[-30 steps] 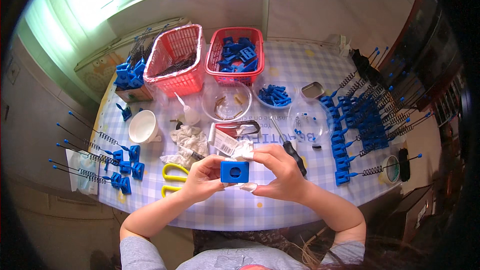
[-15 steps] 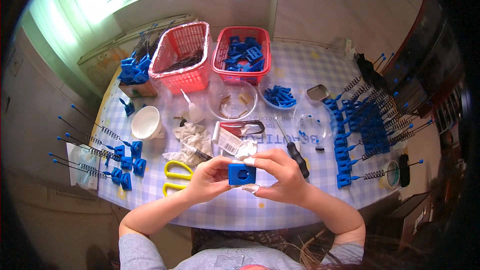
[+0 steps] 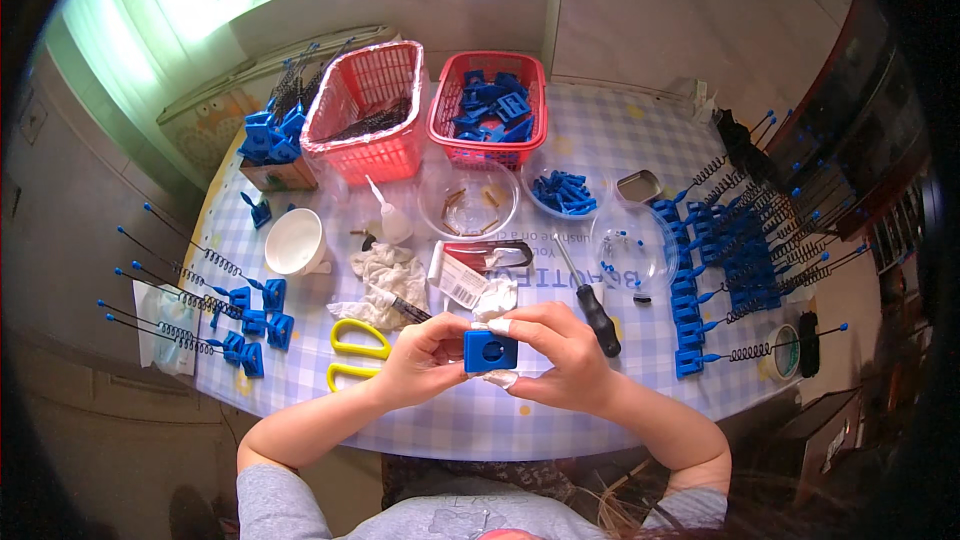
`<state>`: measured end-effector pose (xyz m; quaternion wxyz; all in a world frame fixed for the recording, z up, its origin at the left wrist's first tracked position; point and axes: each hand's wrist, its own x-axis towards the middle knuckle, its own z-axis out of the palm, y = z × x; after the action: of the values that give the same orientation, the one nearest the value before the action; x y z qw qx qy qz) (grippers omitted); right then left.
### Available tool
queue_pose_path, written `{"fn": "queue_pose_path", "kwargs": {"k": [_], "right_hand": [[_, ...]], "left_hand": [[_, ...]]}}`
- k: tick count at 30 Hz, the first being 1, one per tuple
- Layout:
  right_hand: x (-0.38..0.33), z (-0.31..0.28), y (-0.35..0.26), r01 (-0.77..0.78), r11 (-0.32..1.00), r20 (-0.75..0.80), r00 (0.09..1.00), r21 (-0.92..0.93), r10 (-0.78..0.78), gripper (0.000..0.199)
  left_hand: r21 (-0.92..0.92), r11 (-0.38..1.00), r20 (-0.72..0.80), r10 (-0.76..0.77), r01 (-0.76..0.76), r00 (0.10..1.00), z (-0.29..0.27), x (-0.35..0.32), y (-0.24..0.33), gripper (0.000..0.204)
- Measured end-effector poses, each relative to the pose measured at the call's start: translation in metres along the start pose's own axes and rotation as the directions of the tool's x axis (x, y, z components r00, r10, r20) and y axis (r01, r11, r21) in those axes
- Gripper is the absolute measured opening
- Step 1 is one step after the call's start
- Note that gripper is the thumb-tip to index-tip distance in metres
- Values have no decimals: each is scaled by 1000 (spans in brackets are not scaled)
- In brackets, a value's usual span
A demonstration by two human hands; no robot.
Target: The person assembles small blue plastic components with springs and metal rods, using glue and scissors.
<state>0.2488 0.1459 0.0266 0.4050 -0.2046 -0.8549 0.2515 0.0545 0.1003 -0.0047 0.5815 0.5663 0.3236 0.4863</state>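
Note:
A blue square plastic block (image 3: 480, 360) with a rounded hole in its face is held up over the near side of the table. My left hand (image 3: 428, 360) grips its left edge with closed fingers. From the other side, my right hand (image 3: 565, 352) pinches it top and bottom between fingers and thumb, whose tips are wrapped in white. What lies inside the hole is too small to make out. Close to my left hand are yellow-green scissors handles (image 3: 342, 372) and a crumpled whitish cloth (image 3: 380, 285). A screwdriver with a black handle (image 3: 597, 320) lies beyond my right hand.
Two red baskets (image 3: 440, 135) stand at the back, one with blue parts. Clear bowls hold brass-coloured pieces and blue sticks (image 3: 565, 192). Blue clips with black springs (image 3: 690, 310) line the right; several more (image 3: 255, 323) lie left. A white bowl (image 3: 294, 243) and squeeze bottle (image 3: 393, 220) stand between.
The blue block has tilted slightly in my hands, so its hole shows at a different angle. Both hands keep their hold, and the whole view has shifted a little.

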Motion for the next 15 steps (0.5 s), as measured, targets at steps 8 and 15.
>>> {"fn": "queue_pose_path", "kwargs": {"k": [8, 15], "right_hand": [[3, -2, -1, -178, 957, 31, 984, 229, 176, 44], [4, -4, 8, -600, 350, 368, 757, 720, 540, 21]], "left_hand": [[17, 999, 6, 39, -39, 999, 0, 0, 0, 31], [-155, 977, -50, -155, 145, 987, -2, 3, 3, 31]]}}
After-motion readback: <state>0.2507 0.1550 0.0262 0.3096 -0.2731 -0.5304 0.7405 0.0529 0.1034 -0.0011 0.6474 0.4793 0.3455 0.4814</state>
